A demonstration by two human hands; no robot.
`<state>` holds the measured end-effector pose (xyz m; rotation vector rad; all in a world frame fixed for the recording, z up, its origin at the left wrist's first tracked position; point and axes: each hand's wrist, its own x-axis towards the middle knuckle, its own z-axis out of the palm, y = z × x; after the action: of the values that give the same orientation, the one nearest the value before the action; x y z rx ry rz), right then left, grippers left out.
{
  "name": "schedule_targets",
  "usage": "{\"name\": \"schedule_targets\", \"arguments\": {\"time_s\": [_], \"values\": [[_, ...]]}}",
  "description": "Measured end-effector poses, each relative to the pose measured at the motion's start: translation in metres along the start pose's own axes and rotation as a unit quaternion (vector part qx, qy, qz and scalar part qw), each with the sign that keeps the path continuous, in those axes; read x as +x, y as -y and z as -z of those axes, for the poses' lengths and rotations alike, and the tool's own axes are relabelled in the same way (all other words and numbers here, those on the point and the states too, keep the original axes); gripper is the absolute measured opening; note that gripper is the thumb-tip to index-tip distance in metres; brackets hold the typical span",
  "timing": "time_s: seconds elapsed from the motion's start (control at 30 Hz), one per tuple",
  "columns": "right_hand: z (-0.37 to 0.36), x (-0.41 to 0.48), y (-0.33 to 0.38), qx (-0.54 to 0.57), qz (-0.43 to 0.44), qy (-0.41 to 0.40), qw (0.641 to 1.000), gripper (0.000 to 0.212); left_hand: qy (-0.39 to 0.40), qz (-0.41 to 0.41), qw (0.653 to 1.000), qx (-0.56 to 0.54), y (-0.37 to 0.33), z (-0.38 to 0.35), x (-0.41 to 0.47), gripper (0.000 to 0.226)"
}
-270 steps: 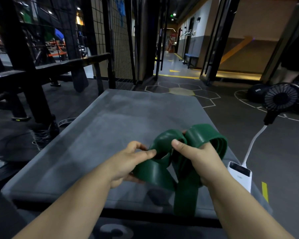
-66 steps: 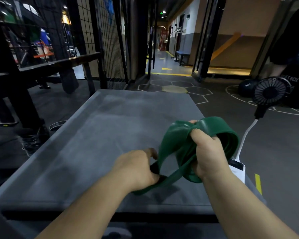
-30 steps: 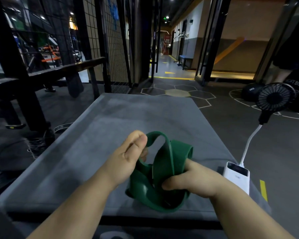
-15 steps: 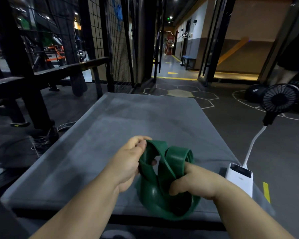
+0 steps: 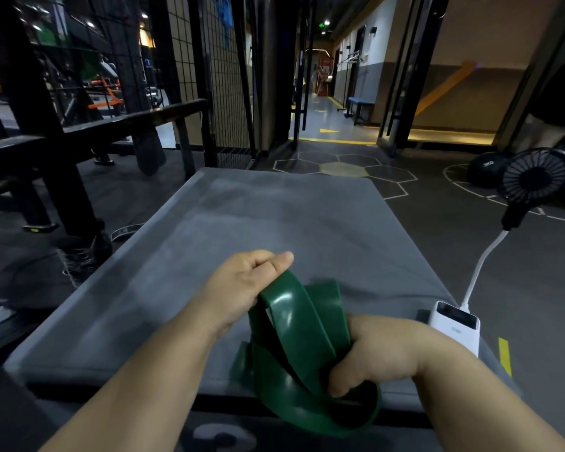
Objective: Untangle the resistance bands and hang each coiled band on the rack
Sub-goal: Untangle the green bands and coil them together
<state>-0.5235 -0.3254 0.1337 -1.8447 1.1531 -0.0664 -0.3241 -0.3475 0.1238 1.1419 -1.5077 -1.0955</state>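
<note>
A wide dark green resistance band (image 5: pixel 294 334) is folded into several overlapping loops above the near edge of a grey padded platform (image 5: pixel 274 230). My left hand (image 5: pixel 242 285) grips the upper loop from the left, thumb and fingers closed over its top. My right hand (image 5: pixel 372 350) holds the bundle from the right, fingers curled round the lower loops. The lowest loop hangs past the platform's front edge. No rack for hanging is clearly visible.
A white power bank (image 5: pixel 454 327) lies on the platform's right near corner, with a small black fan (image 5: pixel 535 181) on a white gooseneck above it. Black metal frames and mesh (image 5: pixel 79 132) stand to the left. A dark weight ball (image 5: pixel 486 169) rests on the floor far right.
Over the last second my left hand has lifted the upper loop and my right hand has dropped nearer the front edge; the coil now hangs lower. Earlier the band was looser.
</note>
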Motion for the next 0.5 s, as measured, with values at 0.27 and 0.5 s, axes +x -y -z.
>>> {"name": "schedule_targets", "arguments": {"time_s": [0.27, 0.5], "values": [[-0.004, -0.016, 0.02, -0.153, -0.006, 0.035, 0.988, 0.047, 0.13, -0.117, 0.975, 0.14, 0.004, 0.001, 0.002, 0.049], [0.008, -0.012, 0.009, -0.072, 0.035, 0.101, 0.992, 0.037, 0.111, -0.109, 0.98, 0.128, 0.021, -0.018, -0.001, 0.06]]}}
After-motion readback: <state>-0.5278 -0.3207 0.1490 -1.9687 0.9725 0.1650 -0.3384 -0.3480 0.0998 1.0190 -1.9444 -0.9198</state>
